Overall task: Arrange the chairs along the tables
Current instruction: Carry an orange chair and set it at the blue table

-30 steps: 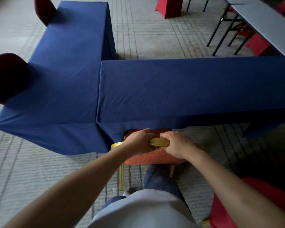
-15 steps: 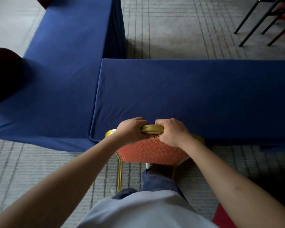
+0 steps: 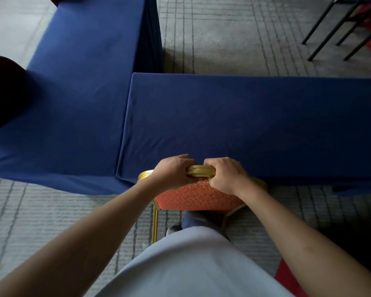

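A chair (image 3: 198,197) with a gold metal frame and an orange patterned back stands against the near edge of a long table under a blue cloth (image 3: 255,125). Its seat is hidden under the cloth. My left hand (image 3: 172,173) and my right hand (image 3: 224,175) both grip the gold top rail of the chair back, side by side. A second blue-covered table (image 3: 79,93) runs away at the left, meeting the first at a right angle.
A dark red chair back (image 3: 4,93) sits at the left side of the second table. Black table legs (image 3: 338,26) and red chair covers stand at the top right. Another red chair (image 3: 287,279) shows at the bottom right. Grey patterned carpet covers the floor.
The chair has slid further forward under the table's near edge, with both hands still on its top rail. My view has moved closer to the table and tipped down.
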`<move>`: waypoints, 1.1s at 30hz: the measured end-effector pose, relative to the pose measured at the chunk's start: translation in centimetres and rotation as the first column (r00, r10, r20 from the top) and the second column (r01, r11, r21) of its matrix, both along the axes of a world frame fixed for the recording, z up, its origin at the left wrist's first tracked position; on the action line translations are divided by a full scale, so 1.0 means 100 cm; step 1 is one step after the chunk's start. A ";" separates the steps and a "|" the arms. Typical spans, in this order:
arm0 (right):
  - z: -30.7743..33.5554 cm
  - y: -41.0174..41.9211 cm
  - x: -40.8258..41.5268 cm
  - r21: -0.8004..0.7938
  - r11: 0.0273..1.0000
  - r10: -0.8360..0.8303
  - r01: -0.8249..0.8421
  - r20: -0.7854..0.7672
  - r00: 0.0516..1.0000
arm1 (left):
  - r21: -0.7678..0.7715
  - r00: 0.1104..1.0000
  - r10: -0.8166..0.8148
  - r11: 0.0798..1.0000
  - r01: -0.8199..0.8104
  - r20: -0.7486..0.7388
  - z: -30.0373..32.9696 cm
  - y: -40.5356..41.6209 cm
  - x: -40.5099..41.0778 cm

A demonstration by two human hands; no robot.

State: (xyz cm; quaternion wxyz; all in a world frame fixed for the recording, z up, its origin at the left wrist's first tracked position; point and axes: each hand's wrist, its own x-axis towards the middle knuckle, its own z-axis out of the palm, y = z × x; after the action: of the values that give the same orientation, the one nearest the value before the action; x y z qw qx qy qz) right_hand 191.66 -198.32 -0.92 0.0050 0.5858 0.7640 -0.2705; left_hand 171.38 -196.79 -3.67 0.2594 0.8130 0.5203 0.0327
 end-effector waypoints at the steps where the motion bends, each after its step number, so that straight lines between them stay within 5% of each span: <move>1: 0.000 -0.006 -0.001 0.007 1.000 -0.004 0.004 0.001 1.000 | 0.007 1.000 0.003 1.000 -0.003 0.006 0.000 -0.007 0.000; 20: -0.024 -0.085 -0.010 -0.049 0.993 0.110 -0.110 0.017 0.994 | -0.089 0.993 -0.052 0.994 0.062 0.106 -0.034 -0.087 -0.011; 33: -0.054 -0.065 -0.015 -0.180 0.984 -0.001 0.011 0.055 0.999 | -0.250 1.000 0.010 0.968 -0.006 0.014 -0.060 -0.065 -0.015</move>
State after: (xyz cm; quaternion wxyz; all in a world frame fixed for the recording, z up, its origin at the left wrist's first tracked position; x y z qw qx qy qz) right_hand 190.14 -204.84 -6.30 0.0780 0.5923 0.7342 -0.3225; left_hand 169.88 -203.34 -9.64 0.3634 0.7715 0.5217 -0.0259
